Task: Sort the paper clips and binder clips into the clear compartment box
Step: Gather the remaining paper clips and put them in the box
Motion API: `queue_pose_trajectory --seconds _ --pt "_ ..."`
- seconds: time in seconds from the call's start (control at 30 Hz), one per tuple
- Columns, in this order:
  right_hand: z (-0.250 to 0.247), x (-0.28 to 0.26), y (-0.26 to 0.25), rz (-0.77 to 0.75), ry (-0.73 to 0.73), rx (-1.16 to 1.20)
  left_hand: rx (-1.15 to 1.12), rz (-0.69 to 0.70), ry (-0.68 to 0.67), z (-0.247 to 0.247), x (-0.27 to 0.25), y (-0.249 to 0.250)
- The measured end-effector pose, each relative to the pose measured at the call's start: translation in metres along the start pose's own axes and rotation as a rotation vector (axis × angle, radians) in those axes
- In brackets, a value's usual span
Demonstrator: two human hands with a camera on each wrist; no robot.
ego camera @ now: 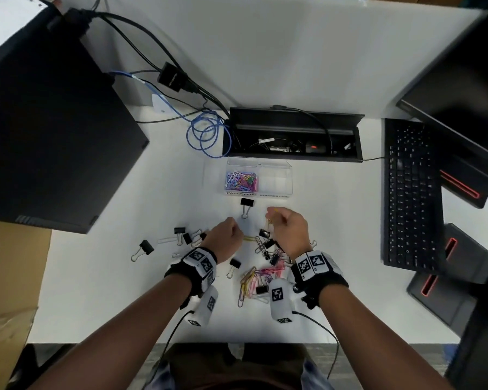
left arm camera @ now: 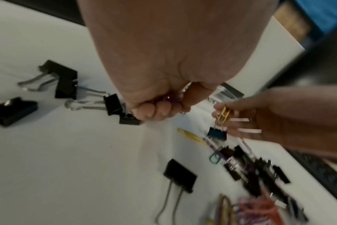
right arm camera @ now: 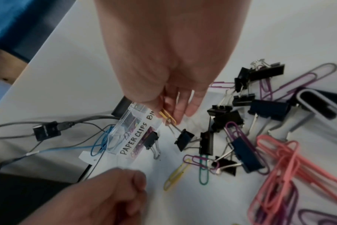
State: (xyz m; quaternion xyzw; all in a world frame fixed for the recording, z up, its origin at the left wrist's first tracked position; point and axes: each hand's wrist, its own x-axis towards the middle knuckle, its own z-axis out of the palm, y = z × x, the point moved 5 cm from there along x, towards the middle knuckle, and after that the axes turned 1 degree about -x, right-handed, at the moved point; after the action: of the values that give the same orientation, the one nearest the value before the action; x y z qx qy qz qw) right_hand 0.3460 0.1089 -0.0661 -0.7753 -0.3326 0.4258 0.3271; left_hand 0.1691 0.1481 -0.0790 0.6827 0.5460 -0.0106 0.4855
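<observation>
The clear compartment box stands mid-table; its left cell holds several coloured paper clips, and its right cell looks empty. My right hand hovers in front of the box and pinches a yellow paper clip. A small black binder clip dangles from that clip. My left hand is curled into a fist beside it, gripping what looks like a purple paper clip. Loose paper clips and binder clips lie on the table between my wrists.
One binder clip lies just in front of the box, and several more lie to the left. A black computer tower stands at left and a keyboard at right. An open cable tray and a blue cable sit behind the box.
</observation>
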Motion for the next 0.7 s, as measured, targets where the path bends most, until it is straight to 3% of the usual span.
queue_pose_trajectory --seconds 0.2,0.33,0.4,0.47,0.53,0.7 --pt "0.001 -0.003 -0.014 -0.143 -0.009 -0.078 0.379 0.312 0.004 0.011 0.007 0.011" --pt "0.0 -0.009 -0.024 -0.201 -0.06 -0.142 0.553 0.325 -0.027 0.016 0.007 0.016" --pt "0.002 -0.013 -0.021 -0.156 -0.175 -0.225 0.603 0.266 -0.065 0.016 0.004 0.013" --pt "0.005 -0.016 -0.009 -0.148 -0.278 -0.442 0.49 0.177 -0.082 0.011 -0.002 0.01" --pt "0.007 -0.02 0.003 -0.16 -0.289 -0.621 0.277 0.117 -0.085 0.007 -0.008 0.005" --pt "0.016 -0.029 0.005 -0.234 -0.192 -0.594 0.008 -0.015 -0.044 -0.003 -0.019 -0.02"
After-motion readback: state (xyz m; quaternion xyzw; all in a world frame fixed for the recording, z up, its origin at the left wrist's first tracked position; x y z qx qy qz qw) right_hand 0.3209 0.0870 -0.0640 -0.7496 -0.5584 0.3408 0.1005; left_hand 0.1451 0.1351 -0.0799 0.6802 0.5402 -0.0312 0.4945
